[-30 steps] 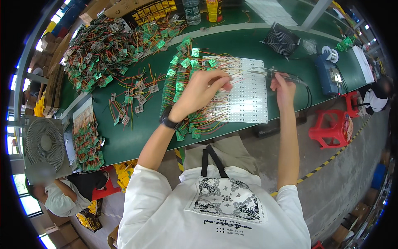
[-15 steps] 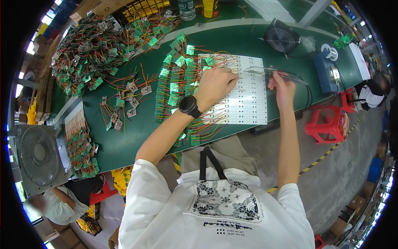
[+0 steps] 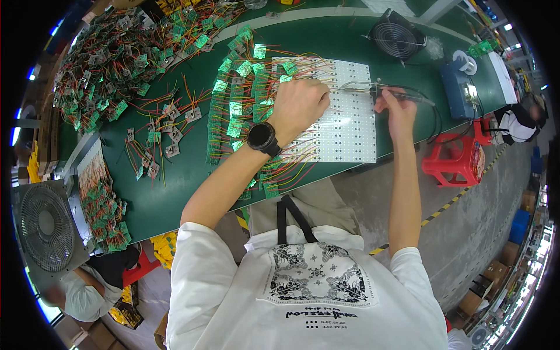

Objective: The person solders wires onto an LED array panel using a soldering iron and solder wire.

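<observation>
A white perforated panel (image 3: 350, 137) lies on the green bench in front of me. Red and yellow wires run onto its left part from rows of small green circuit boards (image 3: 235, 109). My left hand (image 3: 300, 105), with a black watch on the wrist, rests over the panel's left half. Its fingers are bent and closed near the wire ends; what they pinch is hidden. At the panel's right edge my right hand (image 3: 398, 111) grips a soldering iron (image 3: 408, 95) by its handle. The iron's thin metal end reaches left over the panel, close to my left fingers.
A big heap of wired boards (image 3: 108, 64) covers the far left, with a looser cluster (image 3: 169, 125) nearer. At right stand a small black fan (image 3: 396, 36), a blue soldering station (image 3: 461, 87) and a solder spool (image 3: 464, 62). A red stool (image 3: 455, 160) stands beyond the bench edge.
The whole view has shifted, so the bench sits higher in the picture. Against the panel, the iron's end has come slightly nearer and left; my left hand has hardly moved.
</observation>
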`<state>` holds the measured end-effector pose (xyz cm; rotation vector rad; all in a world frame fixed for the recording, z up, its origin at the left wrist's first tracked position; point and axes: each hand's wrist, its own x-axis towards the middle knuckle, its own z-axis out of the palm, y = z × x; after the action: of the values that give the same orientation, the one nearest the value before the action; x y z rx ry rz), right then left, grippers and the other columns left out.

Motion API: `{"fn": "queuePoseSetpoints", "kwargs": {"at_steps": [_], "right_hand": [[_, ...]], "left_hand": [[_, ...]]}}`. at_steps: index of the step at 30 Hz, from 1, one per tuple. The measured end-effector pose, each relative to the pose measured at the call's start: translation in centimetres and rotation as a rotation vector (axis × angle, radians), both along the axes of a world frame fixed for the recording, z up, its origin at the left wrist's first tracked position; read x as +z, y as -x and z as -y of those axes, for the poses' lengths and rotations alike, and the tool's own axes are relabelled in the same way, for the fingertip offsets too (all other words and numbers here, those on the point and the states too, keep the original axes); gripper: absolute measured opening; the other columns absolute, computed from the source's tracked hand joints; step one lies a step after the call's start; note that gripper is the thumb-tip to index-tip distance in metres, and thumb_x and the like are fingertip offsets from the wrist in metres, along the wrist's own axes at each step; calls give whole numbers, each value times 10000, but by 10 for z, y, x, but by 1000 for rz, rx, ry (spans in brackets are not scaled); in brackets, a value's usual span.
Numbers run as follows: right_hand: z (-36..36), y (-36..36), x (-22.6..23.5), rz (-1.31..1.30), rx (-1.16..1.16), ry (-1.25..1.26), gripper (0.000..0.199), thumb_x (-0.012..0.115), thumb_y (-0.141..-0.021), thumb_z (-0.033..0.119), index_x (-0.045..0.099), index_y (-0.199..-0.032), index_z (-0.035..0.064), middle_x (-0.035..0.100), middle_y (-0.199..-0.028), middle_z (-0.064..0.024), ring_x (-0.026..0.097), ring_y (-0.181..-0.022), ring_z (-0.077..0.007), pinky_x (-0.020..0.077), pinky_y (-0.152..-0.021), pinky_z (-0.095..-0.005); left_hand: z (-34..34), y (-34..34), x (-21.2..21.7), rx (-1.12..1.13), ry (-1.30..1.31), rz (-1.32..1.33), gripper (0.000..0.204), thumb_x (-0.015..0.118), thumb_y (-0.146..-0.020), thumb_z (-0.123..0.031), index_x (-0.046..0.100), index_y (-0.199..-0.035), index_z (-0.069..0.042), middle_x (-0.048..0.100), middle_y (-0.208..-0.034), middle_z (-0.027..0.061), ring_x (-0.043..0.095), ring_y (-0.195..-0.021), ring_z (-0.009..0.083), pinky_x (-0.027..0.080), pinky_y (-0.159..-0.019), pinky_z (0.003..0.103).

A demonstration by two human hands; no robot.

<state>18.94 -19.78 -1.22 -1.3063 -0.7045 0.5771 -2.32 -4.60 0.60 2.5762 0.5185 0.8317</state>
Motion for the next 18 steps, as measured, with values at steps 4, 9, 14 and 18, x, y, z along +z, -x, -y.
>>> {"fn": "queuePoseSetpoints", "kwargs": {"at_steps": [4,9,14,18], "right_hand": [[0,1,1,3,-9,16,179,657,-858,33,635,-1007,-64,661,-755,-137,636,-596,-179,494,-551,-249],[0,1,0,4,11,2,189,661,-853,32,635,-1015,-60,664,-756,-138,638,-593,-181,498,-549,-248],[2,1,1,21,1,31,198,660,-853,34,637,-1027,-58,664,-755,-135,638,-598,-180,497,-551,-247],[0,3,2,36,7,41,201,659,-856,37,636,-1032,-59,663,-757,-135,638,-600,-180,497,-556,-245]], "left_hand": [[0,0,-2,-5,-8,0,129,621,-762,-138,709,-764,-43,680,-742,106,633,-612,315,510,-560,404],[0,0,-4,5,-19,-1,131,619,-764,-136,711,-770,-43,680,-747,107,633,-617,313,509,-564,403],[-1,0,-7,9,-17,-32,127,621,-770,-136,709,-769,-45,671,-729,98,632,-624,302,496,-554,407],[-2,1,-10,15,-38,-35,124,623,-778,-142,705,-761,-51,657,-703,88,632,-633,295,486,-548,409]]}}
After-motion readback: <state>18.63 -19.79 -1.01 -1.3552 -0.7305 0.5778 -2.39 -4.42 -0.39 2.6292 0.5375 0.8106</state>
